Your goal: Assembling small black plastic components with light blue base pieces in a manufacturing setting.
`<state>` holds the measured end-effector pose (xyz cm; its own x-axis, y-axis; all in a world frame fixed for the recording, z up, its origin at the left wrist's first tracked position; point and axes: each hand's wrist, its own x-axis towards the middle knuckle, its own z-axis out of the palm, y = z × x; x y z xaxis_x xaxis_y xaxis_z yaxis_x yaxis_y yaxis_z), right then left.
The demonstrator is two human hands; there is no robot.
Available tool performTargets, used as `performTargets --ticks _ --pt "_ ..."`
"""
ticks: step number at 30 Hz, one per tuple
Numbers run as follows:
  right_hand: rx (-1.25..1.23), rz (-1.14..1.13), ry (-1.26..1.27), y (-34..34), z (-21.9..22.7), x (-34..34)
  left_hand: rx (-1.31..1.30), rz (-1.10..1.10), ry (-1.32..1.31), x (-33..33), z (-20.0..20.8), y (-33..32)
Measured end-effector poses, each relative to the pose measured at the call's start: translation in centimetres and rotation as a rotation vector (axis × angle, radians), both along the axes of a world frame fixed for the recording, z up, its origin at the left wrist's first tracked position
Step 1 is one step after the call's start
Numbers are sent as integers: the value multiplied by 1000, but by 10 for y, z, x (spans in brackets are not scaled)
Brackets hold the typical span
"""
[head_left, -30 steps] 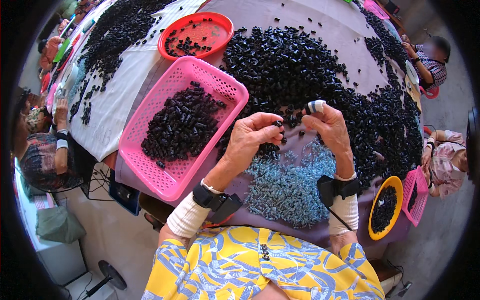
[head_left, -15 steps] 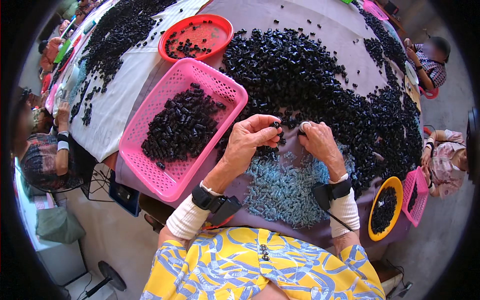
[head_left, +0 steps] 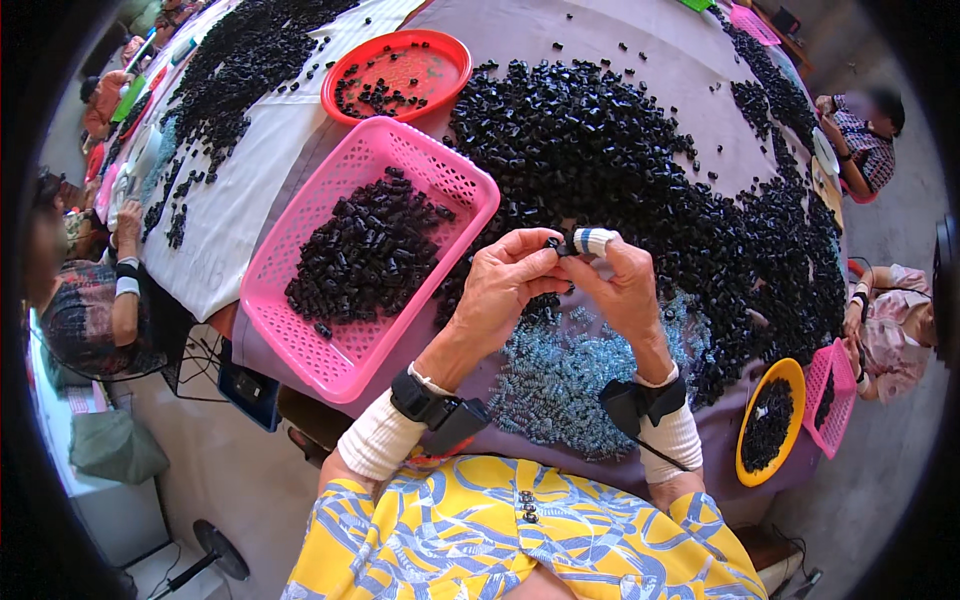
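Note:
My left hand [head_left: 500,285] pinches a small black plastic piece [head_left: 553,243] between thumb and fingertips. Fingertips of my right hand [head_left: 625,285] meet the left ones and close on the same black piece; a white and blue striped wrap covers one finger. What lies between the right fingertips is partly hidden. Below both hands spreads a heap of small pale blue metal-looking springs [head_left: 565,385]. Past them rises a big pile of loose black plastic pieces [head_left: 590,140]. Left of my left hand stands a pink perforated basket [head_left: 265,305], partly filled with black pieces [head_left: 355,250].
A red round tray [head_left: 458,65] with some black pieces sits behind the basket. At right are a yellow bowl [head_left: 798,375] and another pink basket [head_left: 845,375]. Other people sit around the cloth-covered table [head_left: 500,25], including one at left [head_left: 95,310] and two at right.
My right hand has moved left and up from the edge of the black pile to my left fingertips. The left hand stays nearly in place with its black piece.

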<state>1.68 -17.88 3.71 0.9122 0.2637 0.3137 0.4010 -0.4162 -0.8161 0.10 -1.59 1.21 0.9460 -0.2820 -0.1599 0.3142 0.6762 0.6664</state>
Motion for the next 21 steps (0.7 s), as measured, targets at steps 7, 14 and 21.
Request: performTargets --ticks 7,14,21 --pt "-315 79 -396 0 12 4 8 47 32 -2 0 1" --pt "-419 175 -286 -2 21 9 274 85 -157 1 1 3" --pt "-493 212 -300 -6 25 10 246 31 -106 -3 3 4"
